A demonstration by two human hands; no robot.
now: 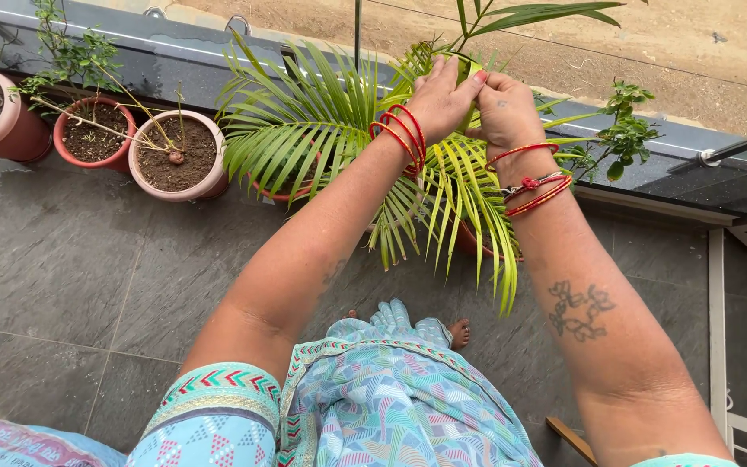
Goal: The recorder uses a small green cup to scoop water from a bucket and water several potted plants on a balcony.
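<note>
Both hands, left hand (444, 99) & right hand (505, 108), pinch one frond atop the palm plant (373, 147); work underway, pale pot (176, 156) left of palm untouched.

The left hand (443, 102) has red bangles stacked just behind it at the wrist; the right hand (505, 111) has thin red bangles and a knotted red thread there, with a floral tattoo further up the forearm. Short patterned pale-blue sleeves carry zigzag trim.

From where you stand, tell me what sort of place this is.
Probably a home balcony or terrace garden. Potted plants line a dark stone ledge on a grey tiled floor, with bare ground beyond. Both hands, left hand and right hand, hold a palm plant.
</note>
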